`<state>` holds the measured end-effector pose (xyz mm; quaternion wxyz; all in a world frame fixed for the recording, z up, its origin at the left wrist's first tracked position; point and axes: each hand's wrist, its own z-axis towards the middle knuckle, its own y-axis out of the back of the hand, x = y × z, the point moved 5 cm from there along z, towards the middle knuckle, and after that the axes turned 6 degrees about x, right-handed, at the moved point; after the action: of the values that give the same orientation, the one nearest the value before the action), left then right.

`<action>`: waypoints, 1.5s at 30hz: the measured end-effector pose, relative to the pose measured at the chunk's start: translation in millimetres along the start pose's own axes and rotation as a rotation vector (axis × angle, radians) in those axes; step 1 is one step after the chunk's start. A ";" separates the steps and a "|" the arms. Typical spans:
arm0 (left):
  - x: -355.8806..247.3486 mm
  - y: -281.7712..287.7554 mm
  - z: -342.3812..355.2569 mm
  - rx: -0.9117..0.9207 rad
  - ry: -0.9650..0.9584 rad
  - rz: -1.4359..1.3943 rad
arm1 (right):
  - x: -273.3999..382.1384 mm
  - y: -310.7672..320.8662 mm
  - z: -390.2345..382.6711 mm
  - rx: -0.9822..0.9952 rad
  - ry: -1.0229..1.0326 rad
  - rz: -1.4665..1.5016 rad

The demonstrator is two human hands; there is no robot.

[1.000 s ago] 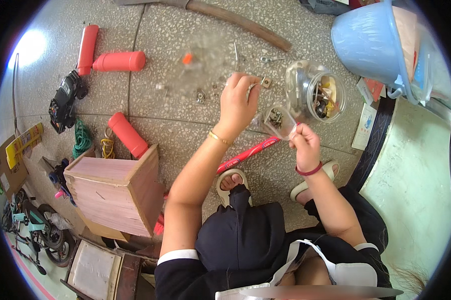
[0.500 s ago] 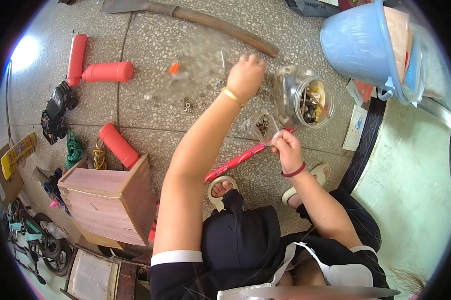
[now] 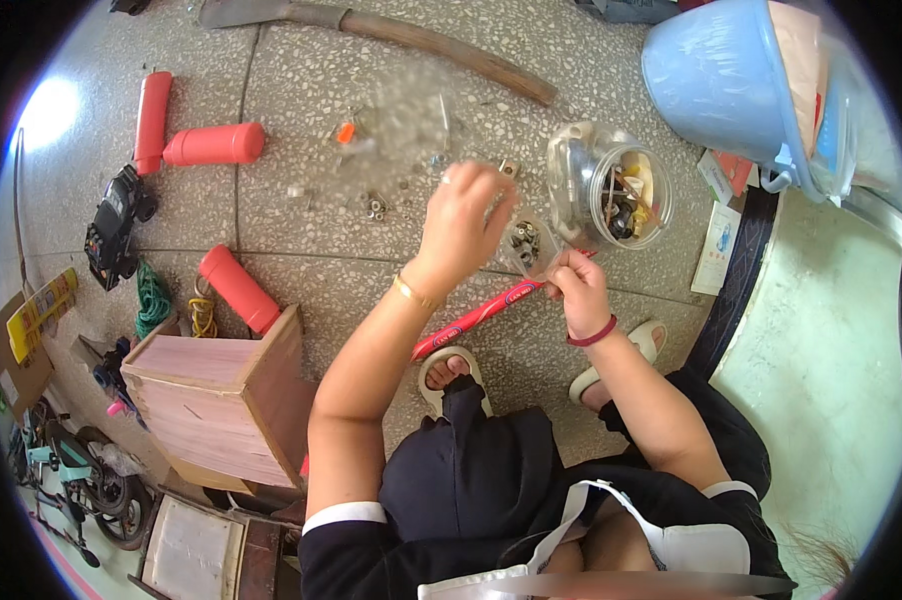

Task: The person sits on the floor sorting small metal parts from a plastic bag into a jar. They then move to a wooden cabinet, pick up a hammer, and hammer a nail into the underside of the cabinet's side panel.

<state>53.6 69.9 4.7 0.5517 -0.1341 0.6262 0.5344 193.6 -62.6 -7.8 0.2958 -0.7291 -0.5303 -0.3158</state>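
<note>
My right hand (image 3: 579, 292) pinches the edge of a small clear plastic bag (image 3: 538, 262). Small metal nuts or similar hardware (image 3: 523, 240) show inside it. To the left, my left hand (image 3: 466, 220) hangs over the floor close to the bag, its fingers bent together; whatever they hold is hidden. Loose nuts (image 3: 375, 209) and other small metal pieces lie beyond it, with an orange piece (image 3: 346, 132) among them. A clear wide-mouthed jar (image 3: 583, 190) lies tipped on its side near the bag, holding mixed small parts.
A red tube (image 3: 476, 320) lies between my feet and the bag. Farther off is a wooden-handled blade (image 3: 441, 50). A blue bucket (image 3: 711, 85) stands at right; red bottles (image 3: 214, 144), a black toy car (image 3: 116, 225) and a wooden box (image 3: 206, 385) are at left.
My left hand has come back toward me from the scattered hardware, near the bag. My right hand still holds the bag in nearly the same place.
</note>
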 end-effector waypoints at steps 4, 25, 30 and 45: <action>21.8 -30.7 27.6 0.133 0.178 0.368 | 1.0 -3.9 -2.0 0.019 -0.013 0.014; 50.4 -15.4 -4.8 0.094 0.084 0.494 | -1.2 -5.4 0.1 0.040 0.000 0.007; -32.1 18.4 -10.6 -0.093 -0.223 0.145 | -1.2 -0.1 0.2 -0.005 0.021 -0.035; -56.6 8.1 -27.5 0.075 0.134 0.045 | 25.3 -0.6 -1.1 0.017 0.058 -0.065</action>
<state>52.5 26.7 51.2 0.5011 -0.1347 0.6842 0.5124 198.9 -48.4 12.5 0.3069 -0.6995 -0.5476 -0.3415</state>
